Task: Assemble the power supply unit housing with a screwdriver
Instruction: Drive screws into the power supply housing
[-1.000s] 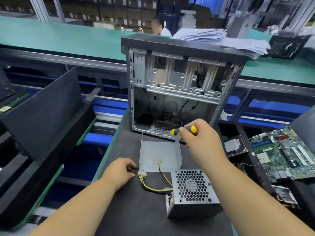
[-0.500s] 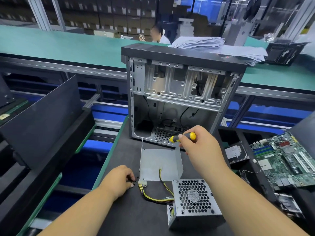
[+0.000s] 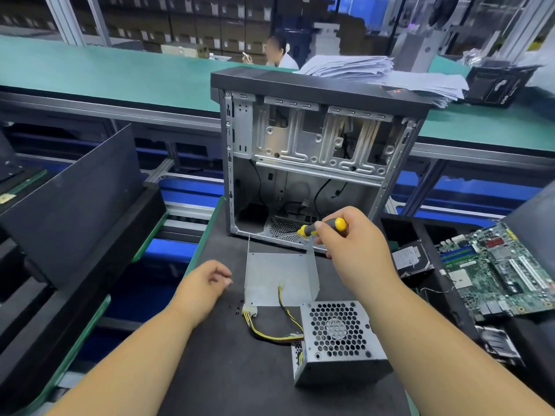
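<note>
The silver power supply unit (image 3: 339, 334) with a honeycomb fan grille lies on the black mat, with yellow and black cables (image 3: 270, 333) running from it to a white plug. Behind it stands its bent metal cover plate (image 3: 279, 277). My right hand (image 3: 357, 250) grips a yellow and black screwdriver (image 3: 324, 228) above the plate's far right corner, the tip pointing left. My left hand (image 3: 207, 283) hovers left of the plate, thumb and forefinger pinched on what looks like one tiny screw. A few small black screws (image 3: 237, 306) lie on the mat below it.
An open computer case (image 3: 315, 163) stands upright just behind the plate. A motherboard (image 3: 498, 271) and a hard drive (image 3: 413, 261) lie in black trays at the right. Black foam panels (image 3: 69, 199) lean at the left. Stacked papers (image 3: 375, 73) lie behind the case.
My left hand has lifted from the screws on the mat and moved slightly up and left. My right hand keeps the screwdriver in about the same place.
</note>
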{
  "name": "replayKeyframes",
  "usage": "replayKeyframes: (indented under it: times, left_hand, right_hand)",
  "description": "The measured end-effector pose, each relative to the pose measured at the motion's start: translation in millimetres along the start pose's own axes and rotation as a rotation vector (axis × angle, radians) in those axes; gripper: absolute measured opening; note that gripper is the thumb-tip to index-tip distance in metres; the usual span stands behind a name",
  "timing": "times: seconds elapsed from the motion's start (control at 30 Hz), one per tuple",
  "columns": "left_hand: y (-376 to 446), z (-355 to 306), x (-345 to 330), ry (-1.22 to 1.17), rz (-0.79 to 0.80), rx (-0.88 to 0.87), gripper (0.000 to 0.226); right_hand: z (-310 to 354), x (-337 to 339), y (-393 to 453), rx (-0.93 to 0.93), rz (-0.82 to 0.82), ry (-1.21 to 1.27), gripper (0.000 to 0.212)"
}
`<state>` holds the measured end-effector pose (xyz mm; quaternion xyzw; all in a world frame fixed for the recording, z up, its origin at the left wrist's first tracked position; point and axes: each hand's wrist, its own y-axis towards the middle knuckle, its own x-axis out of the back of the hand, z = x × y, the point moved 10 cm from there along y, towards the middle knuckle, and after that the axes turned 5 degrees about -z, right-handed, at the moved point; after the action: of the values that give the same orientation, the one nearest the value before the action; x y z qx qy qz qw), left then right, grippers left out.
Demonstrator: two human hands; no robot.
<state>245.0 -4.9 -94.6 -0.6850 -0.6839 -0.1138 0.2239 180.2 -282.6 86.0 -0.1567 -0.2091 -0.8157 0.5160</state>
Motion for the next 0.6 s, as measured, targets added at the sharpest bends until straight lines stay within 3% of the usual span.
replayKeyframes:
  times: [0.3,0.6]
  left_hand:
    - [-28.6,-68.3,-21.7,-0.764,0.135,0.14,0.019]
    - [-63.1,-105.4,-76.9,-0.898,0.257,0.226,0.012]
  right_hand:
    - [10.2,20.6,-15.8,0.07,-0.006,0.199,0.008]
    - [-6.0,54.6,-26.6,0.058,-0.008,0.268,0.012]
